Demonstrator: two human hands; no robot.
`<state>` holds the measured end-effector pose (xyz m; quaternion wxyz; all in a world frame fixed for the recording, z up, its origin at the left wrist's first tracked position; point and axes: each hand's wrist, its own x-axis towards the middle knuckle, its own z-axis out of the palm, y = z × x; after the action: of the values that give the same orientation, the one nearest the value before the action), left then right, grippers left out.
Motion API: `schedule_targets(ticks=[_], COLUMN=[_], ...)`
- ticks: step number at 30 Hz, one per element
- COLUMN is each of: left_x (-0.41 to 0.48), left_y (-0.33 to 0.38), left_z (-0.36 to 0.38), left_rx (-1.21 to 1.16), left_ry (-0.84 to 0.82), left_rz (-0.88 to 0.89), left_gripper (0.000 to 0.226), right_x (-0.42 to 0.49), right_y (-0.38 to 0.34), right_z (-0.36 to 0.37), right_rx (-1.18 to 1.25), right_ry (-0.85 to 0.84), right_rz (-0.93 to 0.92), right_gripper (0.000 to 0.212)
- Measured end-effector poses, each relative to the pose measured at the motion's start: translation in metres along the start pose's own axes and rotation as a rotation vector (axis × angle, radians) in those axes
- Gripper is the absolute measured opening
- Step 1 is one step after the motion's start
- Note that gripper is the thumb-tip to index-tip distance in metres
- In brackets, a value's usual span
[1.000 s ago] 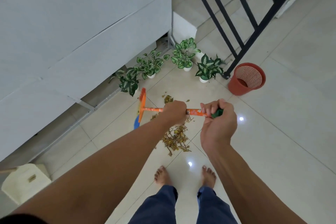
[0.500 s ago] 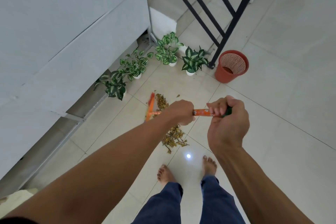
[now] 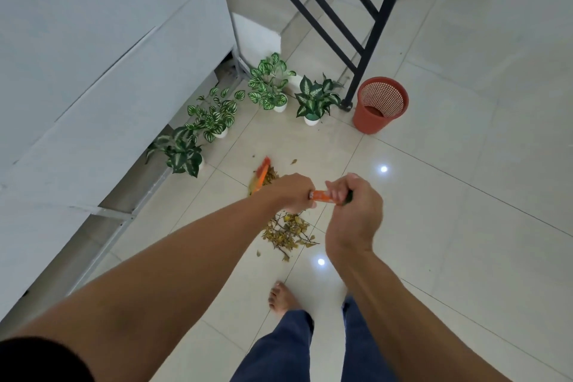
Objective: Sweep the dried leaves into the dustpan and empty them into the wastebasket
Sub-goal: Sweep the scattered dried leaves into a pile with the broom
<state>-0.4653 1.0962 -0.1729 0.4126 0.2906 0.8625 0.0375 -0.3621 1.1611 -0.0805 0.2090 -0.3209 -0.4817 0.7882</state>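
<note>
Two hands clamp one orange broom handle (image 3: 325,196): the left hand (image 3: 293,192) closes its grip lower down, the right hand (image 3: 353,211) at the green top end. Its long axis runs from the right hand away and leftward to the broom head (image 3: 262,177) on the floor (image 3: 465,226). One pile of dried leaves (image 3: 286,232) lies beneath the hands. One red wastebasket (image 3: 379,105) stands upright beside the black railing (image 3: 366,40), near four potted plants (image 3: 314,99)
</note>
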Motion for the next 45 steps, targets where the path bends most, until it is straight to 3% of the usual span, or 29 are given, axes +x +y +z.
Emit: schedule_targets(ticks=[7, 10, 17, 22, 29, 37, 41, 45], left_x=[0.0, 0.007, 0.03, 0.027, 0.03, 0.042, 0.035, 0.025], left_y=[0.021, 0.01, -0.021, 0.013, 0.064, 0.064, 0.09, 0.107], left_z=[-0.022, -0.037, -0.023, -0.014, -0.038, -0.005, 0.0, -0.027], left_rx=[0.037, 0.063, 0.068, 0.047, 0.156, 0.182, 0.158, 0.169], left_ry=[0.048, 0.091, 0.086, -0.019, 0.09, -0.003, -0.037, 0.011], left_rz=[0.066, 0.036, -0.081, 0.016, 0.115, 0.148, 0.194, 0.208], left_gripper=[0.036, 0.029, 0.037, 0.035, 0.022, 0.035, 0.034, 0.03], right_x=[0.01, 0.022, 0.032, 0.028, 0.037, 0.024, 0.017, 0.022], right_y=[-0.034, -0.024, 0.017, -0.006, -0.053, -0.012, -0.034, -0.067], right_z=[-0.007, 0.006, 0.022, -0.011, -0.034, -0.045, -0.065, -0.063], right_rx=[0.133, 0.124, 0.007, 0.067, 0.288, 0.084, 0.104, 0.147], right_ry=[-0.041, -0.005, 0.057, 0.079, 0.181, 0.332, 0.322, 0.27], right_rz=[-0.025, -0.007, 0.057, 0.031, -0.018, -0.002, -0.033, -0.085], right_gripper=[0.045, 0.044, 0.042, 0.055, 0.063, 0.051, 0.061, 0.05])
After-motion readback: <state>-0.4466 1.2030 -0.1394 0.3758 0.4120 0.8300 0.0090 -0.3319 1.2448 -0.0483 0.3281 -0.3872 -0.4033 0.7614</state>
